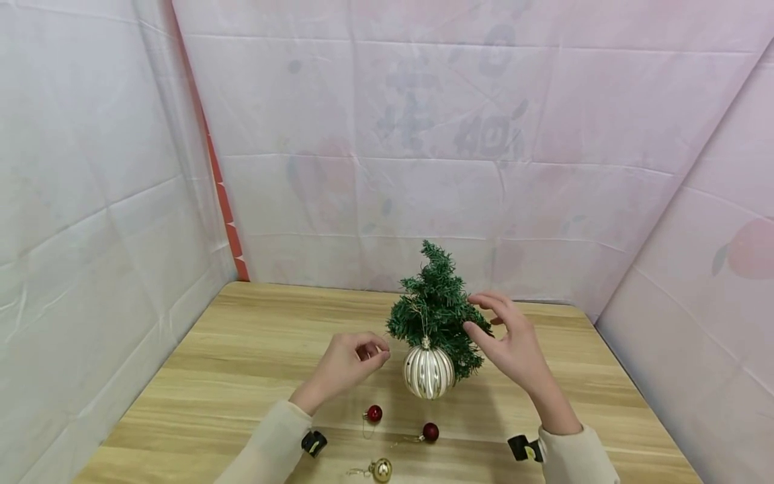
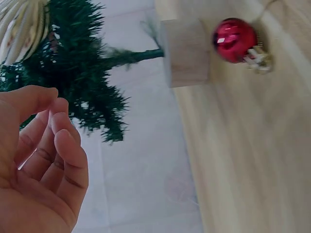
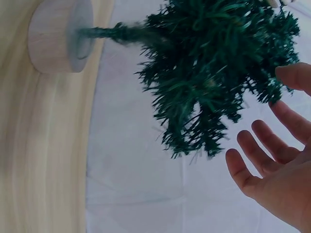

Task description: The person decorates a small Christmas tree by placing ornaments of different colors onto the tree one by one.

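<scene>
A small green artificial Christmas tree [image 1: 438, 289] stands on a round pale wooden base [image 3: 58, 36]. On its front hangs a large ribbed silver-gold bauble [image 1: 428, 372] by a thin gold loop. My left hand [image 1: 353, 359] is just left of the tree and the bauble, fingers loosely bent, thumb tip close to the index finger; I see nothing between them. My right hand [image 1: 510, 339] is at the tree's right side, fingers spread and slightly bent, the tips near the branches. Whether they touch the needles, I cannot tell.
On the wooden table [image 1: 242, 376] in front of the tree lie a red bauble [image 1: 374, 413], a dark red bauble [image 1: 431, 432] and a small gold bauble [image 1: 381, 470], each with a thin loop. Pale cloth walls [image 1: 375, 202] enclose the table at the back and sides.
</scene>
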`<state>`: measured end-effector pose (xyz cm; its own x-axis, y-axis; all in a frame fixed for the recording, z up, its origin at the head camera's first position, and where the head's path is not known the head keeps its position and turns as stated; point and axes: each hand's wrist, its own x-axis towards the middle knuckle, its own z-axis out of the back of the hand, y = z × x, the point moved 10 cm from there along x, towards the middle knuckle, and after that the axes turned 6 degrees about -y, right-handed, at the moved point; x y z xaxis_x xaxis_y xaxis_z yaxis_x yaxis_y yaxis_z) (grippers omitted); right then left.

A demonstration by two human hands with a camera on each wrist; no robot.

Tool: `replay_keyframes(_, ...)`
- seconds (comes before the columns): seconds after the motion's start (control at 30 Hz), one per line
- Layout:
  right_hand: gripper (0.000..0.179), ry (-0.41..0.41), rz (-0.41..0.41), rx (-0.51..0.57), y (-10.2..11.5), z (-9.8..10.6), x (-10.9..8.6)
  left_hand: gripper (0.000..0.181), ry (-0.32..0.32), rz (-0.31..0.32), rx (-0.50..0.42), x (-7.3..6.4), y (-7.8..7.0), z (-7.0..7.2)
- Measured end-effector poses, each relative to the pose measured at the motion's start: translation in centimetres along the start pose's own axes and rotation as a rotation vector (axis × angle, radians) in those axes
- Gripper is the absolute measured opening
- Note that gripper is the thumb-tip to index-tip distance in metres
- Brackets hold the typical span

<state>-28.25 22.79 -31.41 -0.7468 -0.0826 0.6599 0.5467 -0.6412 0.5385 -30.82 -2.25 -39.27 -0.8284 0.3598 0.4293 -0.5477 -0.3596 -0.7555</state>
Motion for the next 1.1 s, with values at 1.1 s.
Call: replay_keyframes(1.1,0.036,0.058,-0.103,0.026,-5.5,-1.3,0.1,0.022,0.281,0.122,0.281,-3.7,3.9,-5.7)
